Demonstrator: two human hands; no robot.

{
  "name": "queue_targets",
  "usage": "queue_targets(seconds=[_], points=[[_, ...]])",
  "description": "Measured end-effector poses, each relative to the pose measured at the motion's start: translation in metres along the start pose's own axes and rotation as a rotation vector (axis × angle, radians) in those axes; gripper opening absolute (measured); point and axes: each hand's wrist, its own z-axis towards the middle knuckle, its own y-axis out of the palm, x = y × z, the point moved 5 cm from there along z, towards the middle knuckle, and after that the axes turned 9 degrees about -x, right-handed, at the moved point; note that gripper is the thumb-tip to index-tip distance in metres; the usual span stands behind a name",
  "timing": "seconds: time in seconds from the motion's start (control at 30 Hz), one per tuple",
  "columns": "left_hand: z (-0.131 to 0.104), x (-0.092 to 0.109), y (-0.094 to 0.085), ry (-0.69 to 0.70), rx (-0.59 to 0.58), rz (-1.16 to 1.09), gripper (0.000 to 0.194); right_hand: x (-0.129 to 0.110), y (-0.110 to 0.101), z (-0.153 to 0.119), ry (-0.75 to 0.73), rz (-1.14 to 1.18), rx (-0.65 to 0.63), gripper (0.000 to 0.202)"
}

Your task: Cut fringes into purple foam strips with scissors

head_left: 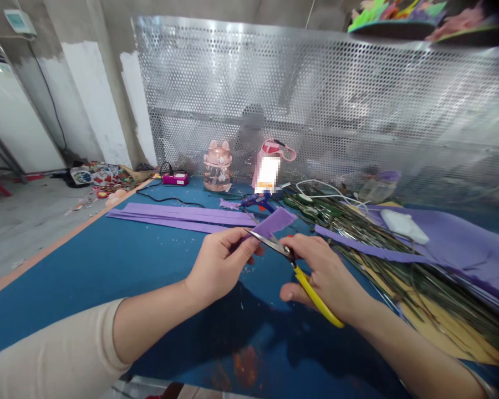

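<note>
Above a blue table [162,260] before a perforated metal panel [216,72], a left hand [218,260] is pinching a purple strip [275,223] and a right hand [320,271] is gripping yellow-handled scissors [289,252], blades meeting the strip. Stems [382,260] are lying along the table's right side; more strips [178,217] are stretching toward its left edge. Fingers are partly hiding the strip's near end, pixelation is masking a phone [267,173], and the frame is cutting off overhead trays [395,27].

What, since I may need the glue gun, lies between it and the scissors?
In the head view, the purple piece in the left hand lies between glue gun and scissors.
</note>
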Motion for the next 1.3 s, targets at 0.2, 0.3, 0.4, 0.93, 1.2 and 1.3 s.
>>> queue_targets(seconds=[0.2,0.3,0.4,0.93,1.2,1.3], points=[[-0.0027,0.0014,0.0022,0.011,-0.043,0.040,0.024,0.0015,0.0013,-0.0019,0.032,0.122,-0.023,0.069],[-0.0028,0.0015,0.0022,0.013,-0.042,0.041,0.024,0.0031,0.0020,-0.0027,0.041,0.144,-0.033,0.070],[-0.0027,0.0019,0.0022,0.014,-0.042,0.054,0.025,0.0045,0.0027,-0.0030,0.042,0.152,-0.041,0.069],[-0.0027,0.0030,0.0012,-0.012,-0.023,0.023,0.025,0.0026,-0.0021,-0.0020,0.034,0.142,-0.008,0.072],[-0.0030,0.0038,0.0020,-0.004,-0.044,0.055,0.025,0.0033,0.0010,-0.0039,0.037,0.186,-0.009,0.068],[-0.0032,0.0046,0.0028,-0.008,-0.053,0.043,0.026,0.0040,0.0017,-0.0040,0.059,0.176,-0.017,0.065]])
